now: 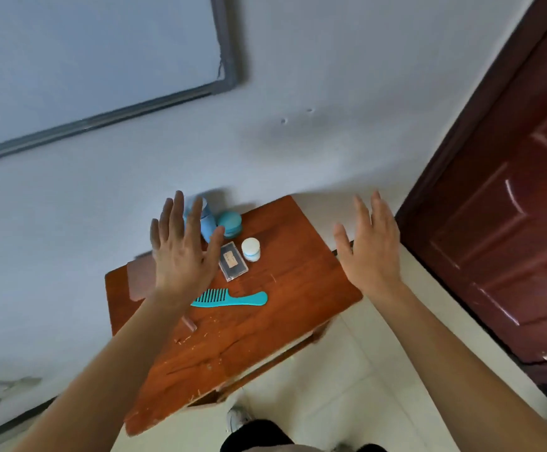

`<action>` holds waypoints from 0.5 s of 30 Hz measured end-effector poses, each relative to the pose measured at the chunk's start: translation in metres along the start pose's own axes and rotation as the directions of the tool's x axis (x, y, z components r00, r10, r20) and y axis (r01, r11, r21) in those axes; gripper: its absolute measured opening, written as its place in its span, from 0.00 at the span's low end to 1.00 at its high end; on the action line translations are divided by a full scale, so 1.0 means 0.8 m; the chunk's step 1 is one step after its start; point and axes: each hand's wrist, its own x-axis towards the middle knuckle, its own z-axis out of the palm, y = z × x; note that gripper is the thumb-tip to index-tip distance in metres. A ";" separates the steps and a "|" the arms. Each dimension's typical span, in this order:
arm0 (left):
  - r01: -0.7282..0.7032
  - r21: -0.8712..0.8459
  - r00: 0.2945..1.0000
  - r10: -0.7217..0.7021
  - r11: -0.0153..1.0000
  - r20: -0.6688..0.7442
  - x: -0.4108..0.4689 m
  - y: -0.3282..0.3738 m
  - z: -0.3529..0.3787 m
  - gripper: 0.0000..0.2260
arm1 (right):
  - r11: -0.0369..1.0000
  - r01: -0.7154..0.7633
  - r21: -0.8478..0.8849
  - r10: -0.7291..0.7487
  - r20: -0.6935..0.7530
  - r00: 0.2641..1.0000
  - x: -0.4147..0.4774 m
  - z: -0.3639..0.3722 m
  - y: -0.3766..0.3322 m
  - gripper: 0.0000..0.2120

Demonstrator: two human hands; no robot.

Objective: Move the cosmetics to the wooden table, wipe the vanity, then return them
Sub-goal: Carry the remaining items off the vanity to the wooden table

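At the wooden table's point(291, 298) far edge: blue bottle point(207, 228), teal compact point(229, 225), white jar point(251, 249), clear case point(232, 261); teal comb point(233, 299) mid-tabletop. Left hand point(181, 252) and right hand point(370, 249) hover spread, holding nothing. Probably pickup: take one at a time, bottle upright, don't knock neighbours.

The worktop point(291, 308) shows bare wood along its right side and near end, with open approach from the tiled floor point(347, 370) between it and the door point(510, 223). The far left corner is crowded: a blue bottle point(207, 225), teal round case point(230, 224), white jar point(251, 249) and clear flat case point(233, 261) stand close together near the wall point(298, 93), which closes off that side. The comb point(233, 299) lies across the middle, just nearer than the clear flat case.
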 end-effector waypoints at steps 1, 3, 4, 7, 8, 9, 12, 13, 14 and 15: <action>-0.067 -0.006 0.997 0.066 0.998 -0.032 0.012 0.029 -0.003 0.30 | 1.000 -0.001 -0.009 0.001 -0.052 0.999 -0.001 -0.027 0.018 0.30; -0.208 -0.029 0.975 0.205 0.978 -0.087 0.031 0.088 -0.006 0.30 | 0.999 -0.035 -0.034 0.029 -0.156 0.987 -0.011 -0.079 0.054 0.30; -0.285 -0.048 0.953 0.278 0.957 -0.118 0.040 0.122 -0.006 0.29 | 0.997 -0.059 -0.049 0.048 -0.209 0.977 -0.018 -0.104 0.074 0.29; -0.484 -0.117 0.864 0.453 0.867 -0.219 0.058 0.217 -0.008 0.28 | 0.981 -0.130 -0.141 0.074 -0.347 0.935 -0.039 -0.171 0.125 0.29; -0.539 -0.150 0.833 0.499 0.829 -0.238 0.060 0.250 -0.009 0.28 | 0.969 -0.164 -0.185 0.081 -0.388 0.918 -0.048 -0.192 0.142 0.29; -0.591 -0.178 0.800 0.544 0.786 -0.253 0.061 0.283 -0.008 0.28 | 0.954 -0.201 -0.222 0.091 -0.425 0.901 -0.059 -0.212 0.158 0.29; -0.717 -0.251 0.697 0.671 0.650 -0.254 0.053 0.373 -0.001 0.28 | 0.891 -0.343 -0.297 0.149 -0.523 0.839 -0.103 -0.261 0.200 0.29; -0.751 -0.278 0.658 0.714 0.599 -0.240 0.046 0.406 0.005 0.28 | 0.857 -0.402 -0.321 0.174 -0.554 0.814 -0.123 -0.275 0.214 0.29; -0.781 -0.300 0.617 0.754 0.548 -0.227 0.035 0.438 0.011 0.28 | 0.824 -0.453 -0.342 0.195 -0.578 0.792 -0.146 -0.290 0.227 0.29; -0.806 -0.312 0.576 0.787 0.502 -0.220 0.022 0.465 0.017 0.28 | 0.796 -0.494 -0.351 0.218 -0.594 0.774 -0.167 -0.302 0.237 0.29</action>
